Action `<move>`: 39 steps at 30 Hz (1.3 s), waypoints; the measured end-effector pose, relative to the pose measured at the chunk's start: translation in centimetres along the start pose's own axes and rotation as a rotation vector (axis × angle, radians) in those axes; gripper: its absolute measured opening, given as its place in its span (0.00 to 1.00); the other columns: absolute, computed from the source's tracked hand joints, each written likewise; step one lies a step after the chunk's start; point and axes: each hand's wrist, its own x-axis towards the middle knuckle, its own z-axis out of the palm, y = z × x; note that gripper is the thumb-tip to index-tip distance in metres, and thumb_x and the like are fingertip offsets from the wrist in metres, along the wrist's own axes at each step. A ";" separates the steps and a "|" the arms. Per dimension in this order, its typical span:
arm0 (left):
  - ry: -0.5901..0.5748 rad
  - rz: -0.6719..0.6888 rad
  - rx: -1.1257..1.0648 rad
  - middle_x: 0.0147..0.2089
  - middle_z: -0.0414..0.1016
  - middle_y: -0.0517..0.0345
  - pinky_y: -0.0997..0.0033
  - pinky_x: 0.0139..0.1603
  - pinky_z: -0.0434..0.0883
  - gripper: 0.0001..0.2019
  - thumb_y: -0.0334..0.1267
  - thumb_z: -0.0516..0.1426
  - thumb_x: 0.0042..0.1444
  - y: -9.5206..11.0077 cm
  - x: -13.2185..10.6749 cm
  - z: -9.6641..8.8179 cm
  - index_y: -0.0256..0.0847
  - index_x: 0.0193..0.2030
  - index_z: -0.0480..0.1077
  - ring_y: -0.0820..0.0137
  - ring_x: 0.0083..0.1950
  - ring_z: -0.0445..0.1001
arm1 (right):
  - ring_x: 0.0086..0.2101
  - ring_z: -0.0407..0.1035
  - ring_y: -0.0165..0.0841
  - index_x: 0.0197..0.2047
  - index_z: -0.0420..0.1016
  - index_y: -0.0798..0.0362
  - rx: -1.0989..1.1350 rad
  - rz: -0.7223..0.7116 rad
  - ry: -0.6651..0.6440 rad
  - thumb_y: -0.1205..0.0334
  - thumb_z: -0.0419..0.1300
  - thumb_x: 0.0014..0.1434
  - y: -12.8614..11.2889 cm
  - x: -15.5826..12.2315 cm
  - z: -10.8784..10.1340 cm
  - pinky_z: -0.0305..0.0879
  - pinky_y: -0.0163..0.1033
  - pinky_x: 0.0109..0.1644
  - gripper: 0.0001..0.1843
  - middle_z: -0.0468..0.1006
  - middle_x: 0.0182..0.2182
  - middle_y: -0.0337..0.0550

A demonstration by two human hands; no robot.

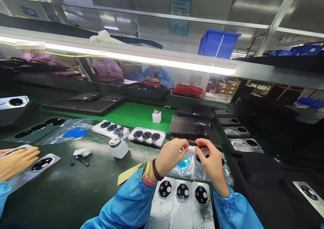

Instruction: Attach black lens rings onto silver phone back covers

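My left hand [172, 157], with a watch and beaded bracelet on its wrist, pinches one side of a small white piece [191, 149] of soft-looking material. On the other side, the fingers of my right hand [211, 162] are closed on the same piece. Clear plastic film with blue patches [184, 163] lies just beneath the hands. Nearer to me, between my forearms, three silver phone back panels [181, 208] lie side by side, each with a black camera area at its far end. A yellow sheet [128, 173] rests left of my left wrist.
White pump bottles [119, 148] stand on the bench. Stacked camera plates [147, 137] lie behind, beside a rack of dark panels [190, 127]. More panels [246, 144] sit in black trays at right. At far left, a co-worker's hand [19, 161] rests on a panel.
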 end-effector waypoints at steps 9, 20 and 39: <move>-0.089 -0.014 0.019 0.33 0.78 0.60 0.71 0.38 0.70 0.07 0.26 0.57 0.55 0.5 0.0 -0.4 0.41 0.30 0.72 0.68 0.35 0.74 | 0.35 0.74 0.39 0.30 0.75 0.48 -0.106 -0.045 -0.199 0.60 0.60 0.53 0.2 -0.2 0.3 0.71 0.44 0.42 0.04 0.81 0.31 0.42; -0.200 -0.005 0.025 0.33 0.77 0.60 0.71 0.38 0.70 0.07 0.24 0.57 0.54 0.6 0.2 -0.5 0.40 0.34 0.72 0.68 0.35 0.74 | 0.35 0.72 0.39 0.26 0.73 0.48 -0.126 0.011 -0.317 0.60 0.57 0.52 0.4 0.3 -0.4 0.68 0.44 0.43 0.06 0.79 0.30 0.41; -0.183 0.065 -0.021 0.29 0.73 0.61 0.74 0.35 0.68 0.10 0.22 0.53 0.52 -0.4 0.1 0.2 0.40 0.31 0.72 0.70 0.32 0.72 | 0.33 0.71 0.38 0.26 0.73 0.48 -0.114 0.059 -0.410 0.59 0.57 0.50 0.5 0.5 -0.6 0.68 0.44 0.42 0.05 0.79 0.28 0.40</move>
